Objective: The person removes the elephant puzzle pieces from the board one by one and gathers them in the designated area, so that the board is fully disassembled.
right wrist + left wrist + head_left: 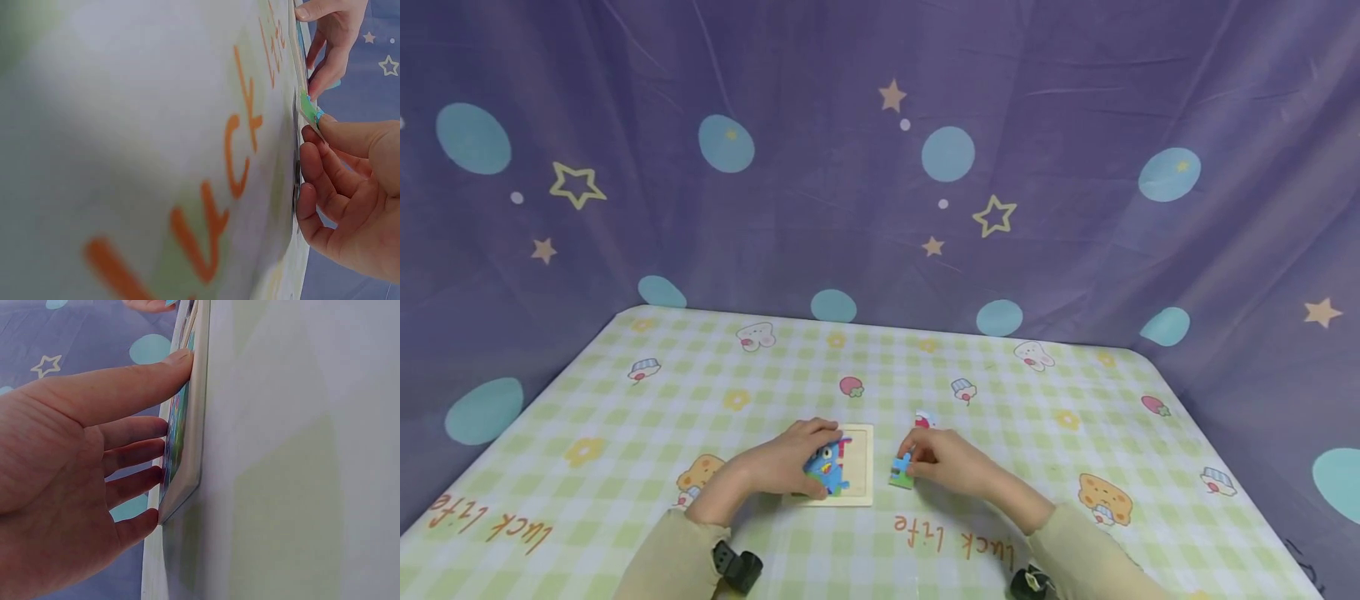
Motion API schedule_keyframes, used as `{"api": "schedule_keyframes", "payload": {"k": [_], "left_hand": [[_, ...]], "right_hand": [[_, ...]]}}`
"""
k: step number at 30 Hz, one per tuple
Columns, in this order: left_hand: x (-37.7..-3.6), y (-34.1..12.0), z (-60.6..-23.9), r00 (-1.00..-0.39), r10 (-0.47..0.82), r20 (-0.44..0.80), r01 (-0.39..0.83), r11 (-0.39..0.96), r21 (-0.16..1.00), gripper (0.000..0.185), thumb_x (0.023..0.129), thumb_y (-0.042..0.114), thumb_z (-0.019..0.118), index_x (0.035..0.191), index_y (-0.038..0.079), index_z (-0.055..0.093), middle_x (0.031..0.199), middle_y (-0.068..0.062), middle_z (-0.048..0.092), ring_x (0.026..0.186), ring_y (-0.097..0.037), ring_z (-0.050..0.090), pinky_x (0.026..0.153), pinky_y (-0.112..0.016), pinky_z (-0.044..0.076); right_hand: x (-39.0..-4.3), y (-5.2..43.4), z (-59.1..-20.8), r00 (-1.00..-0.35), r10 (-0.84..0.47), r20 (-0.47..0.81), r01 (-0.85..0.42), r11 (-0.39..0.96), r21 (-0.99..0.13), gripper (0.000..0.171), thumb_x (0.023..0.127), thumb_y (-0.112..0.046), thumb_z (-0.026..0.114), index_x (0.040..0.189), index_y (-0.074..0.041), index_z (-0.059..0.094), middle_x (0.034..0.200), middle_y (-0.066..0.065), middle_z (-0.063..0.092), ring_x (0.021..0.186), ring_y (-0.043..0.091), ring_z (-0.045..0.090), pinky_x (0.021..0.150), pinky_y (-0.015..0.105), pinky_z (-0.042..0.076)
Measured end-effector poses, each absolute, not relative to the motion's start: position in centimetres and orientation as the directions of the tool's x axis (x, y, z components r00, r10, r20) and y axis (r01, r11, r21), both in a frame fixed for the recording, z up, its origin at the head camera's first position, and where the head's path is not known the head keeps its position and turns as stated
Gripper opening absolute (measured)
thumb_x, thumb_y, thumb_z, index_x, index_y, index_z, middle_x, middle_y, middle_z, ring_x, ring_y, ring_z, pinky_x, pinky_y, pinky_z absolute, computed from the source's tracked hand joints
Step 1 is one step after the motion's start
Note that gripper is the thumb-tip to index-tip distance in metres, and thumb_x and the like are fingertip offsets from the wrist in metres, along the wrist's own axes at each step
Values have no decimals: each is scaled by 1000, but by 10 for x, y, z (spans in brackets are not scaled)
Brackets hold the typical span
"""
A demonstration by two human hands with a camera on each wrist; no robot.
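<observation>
A small wooden puzzle board [861, 487] lies flat on the checked tablecloth near the front edge. It carries a blue monster picture [829, 472]. My left hand [808, 446] rests on the board with straight fingers [156, 428] that touch its face, the thumb near the board's rim [195, 425]. Just right of the board, my right hand [925, 460] pinches a small blue and green puzzle piece [901, 472] between thumb and fingers [325, 134]. The piece [309, 107] is tilted, with one edge on the cloth.
A small red and white piece [923, 418] lies just beyond my right hand. The table [1045, 392] is covered by a green checked cloth printed with "luck life". A purple curtain with stars hangs behind and at both sides.
</observation>
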State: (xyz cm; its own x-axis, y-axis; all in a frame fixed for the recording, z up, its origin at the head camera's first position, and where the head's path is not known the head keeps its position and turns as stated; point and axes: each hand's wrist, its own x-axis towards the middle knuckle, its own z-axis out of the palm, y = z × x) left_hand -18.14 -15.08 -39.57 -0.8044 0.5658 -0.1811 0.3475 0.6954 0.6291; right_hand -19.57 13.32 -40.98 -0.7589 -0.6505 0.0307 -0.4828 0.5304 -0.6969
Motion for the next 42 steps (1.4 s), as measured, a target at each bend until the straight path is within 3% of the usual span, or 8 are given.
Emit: {"api": "schedule_keyframes", "payload": {"k": [10,29,42], "left_hand": [[-182,-151,-396,-799,574,-179,356,691,629,77,82,17,81,146,-3,43,153,-20,32,139,-40,29,106,-57,32],[-182,-151,-396,-800,571,-185,349,693,631,78,82,18,81,147,-2,43,154,-19,32,139,-39,28,106,-57,32],[-182,-151,-396,-804,564,-188,339,694,635,78,81,18,81,147,-1,43,153,-18,33,140,-39,27,107,-57,31]], "right_hand": [[-195,150,-412,-764,-645,20,-472,537,-700,8,93,-6,66,101,-9,68,80,-9,61,72,3,53,71,25,46],[-188,168,-415,-750,-660,-43,-433,539,-722,12,94,-9,67,103,-13,72,75,-11,58,62,1,47,59,22,42],[-187,169,-416,-750,-661,5,-472,530,-704,11,92,-11,71,102,-11,74,82,-9,56,65,2,46,60,23,42]]}}
